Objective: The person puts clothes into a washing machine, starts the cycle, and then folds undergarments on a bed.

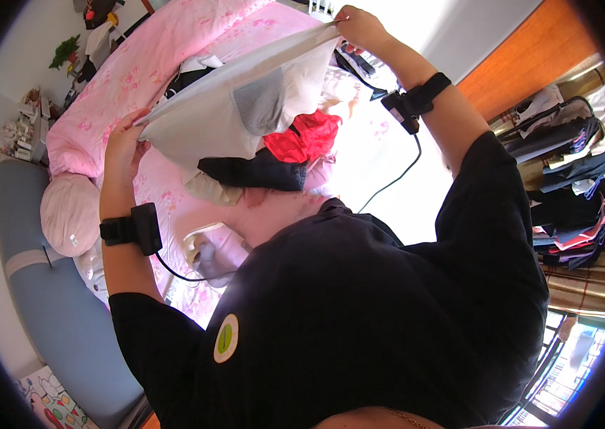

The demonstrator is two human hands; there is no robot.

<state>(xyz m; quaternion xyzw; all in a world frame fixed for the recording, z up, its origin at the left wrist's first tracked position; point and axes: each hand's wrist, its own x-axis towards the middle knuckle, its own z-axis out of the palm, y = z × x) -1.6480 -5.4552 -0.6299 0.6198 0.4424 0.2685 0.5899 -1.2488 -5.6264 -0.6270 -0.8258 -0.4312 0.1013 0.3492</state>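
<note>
A white cloth garment with a grey patch (pixel 238 91) is stretched above the bed between my hands. My left hand (pixel 126 140) pinches its edge at the left. At the upper right, my right hand (pixel 360 29) grips the opposite corner. Below the garment lie a red cloth (pixel 307 137), a dark folded garment (pixel 265 170) and a beige cloth (pixel 211 187). Black-and-white clothing (pixel 189 78) shows partly behind it. The pink floral bed (pixel 168 187) bears all of these.
A round pink cushion (pixel 70 214) rests by the blue headboard (pixel 61 316). Near my body lies a pinkish-white item (pixel 216 249). A rack of hanging clothes (pixel 570 182) stands at the right. Cables run from the black devices on both my forearms.
</note>
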